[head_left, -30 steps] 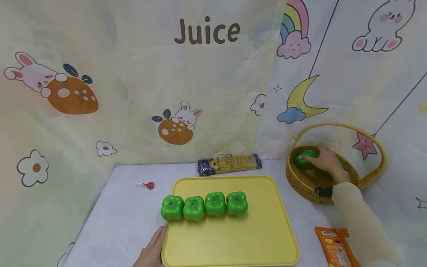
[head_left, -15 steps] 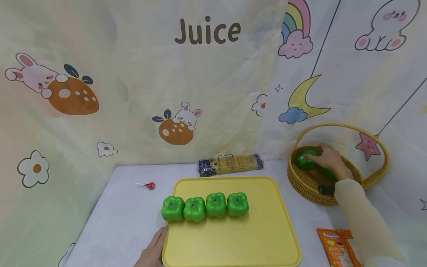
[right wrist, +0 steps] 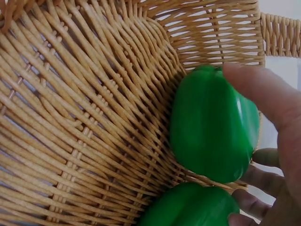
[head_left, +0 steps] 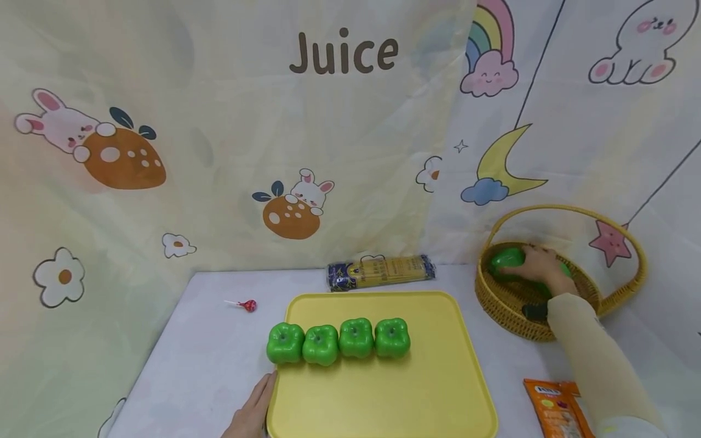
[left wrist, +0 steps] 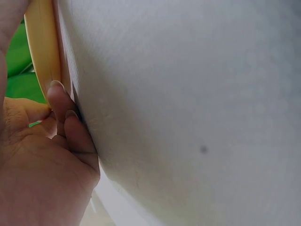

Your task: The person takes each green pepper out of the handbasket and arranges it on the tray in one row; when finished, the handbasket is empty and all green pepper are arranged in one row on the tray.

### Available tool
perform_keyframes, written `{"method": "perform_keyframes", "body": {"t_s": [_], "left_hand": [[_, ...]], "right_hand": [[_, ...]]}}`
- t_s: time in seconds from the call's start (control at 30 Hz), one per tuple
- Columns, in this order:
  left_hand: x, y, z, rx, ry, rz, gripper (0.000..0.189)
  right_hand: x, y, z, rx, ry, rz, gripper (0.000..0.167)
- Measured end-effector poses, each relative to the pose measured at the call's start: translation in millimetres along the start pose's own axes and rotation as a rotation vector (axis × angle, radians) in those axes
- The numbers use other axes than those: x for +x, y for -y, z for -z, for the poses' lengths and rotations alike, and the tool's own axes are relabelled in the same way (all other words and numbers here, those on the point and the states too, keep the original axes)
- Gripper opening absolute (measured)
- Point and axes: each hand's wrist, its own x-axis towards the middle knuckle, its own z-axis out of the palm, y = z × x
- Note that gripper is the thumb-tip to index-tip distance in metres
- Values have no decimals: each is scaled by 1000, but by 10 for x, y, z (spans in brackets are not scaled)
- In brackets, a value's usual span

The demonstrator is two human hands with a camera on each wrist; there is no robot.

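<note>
In the head view my left hand (head_left: 252, 407) is at the left edge of a yellow tray (head_left: 383, 401). The left wrist view has its fingers bent at the tray's rim (left wrist: 43, 42), gripping it. Several green bell peppers (head_left: 356, 337) form a row across the tray, the leftmost overlapping its left rim. At the right, my right hand (head_left: 539, 267) reaches into a wicker basket (head_left: 493, 310) and holds a green bell pepper (right wrist: 211, 125) between thumb and fingers. Below it in the right wrist view lies a second green bell pepper (right wrist: 190, 209), partly cut off.
A packet of noodles (head_left: 381, 272) lies behind the tray. Left of the tray is a red lollipop (head_left: 249, 305). An orange snack packet (head_left: 558, 407) sits by the right forearm, partly covered by it. The basket's tall handle (head_left: 630, 243) arches above it.
The right hand has settled lower over the pepper in the basket. The head view has shifted slightly, while the left hand stays at the tray's edge and the row of peppers remains in place.
</note>
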Motion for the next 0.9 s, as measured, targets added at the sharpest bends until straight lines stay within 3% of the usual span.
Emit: {"method": "perform_keyframes", "body": {"t_s": [0.9], "left_hand": [[12,22,22,-4,12,-6,140]], "right_hand": [[-17,81,30,-17,52,-25,111]]}}
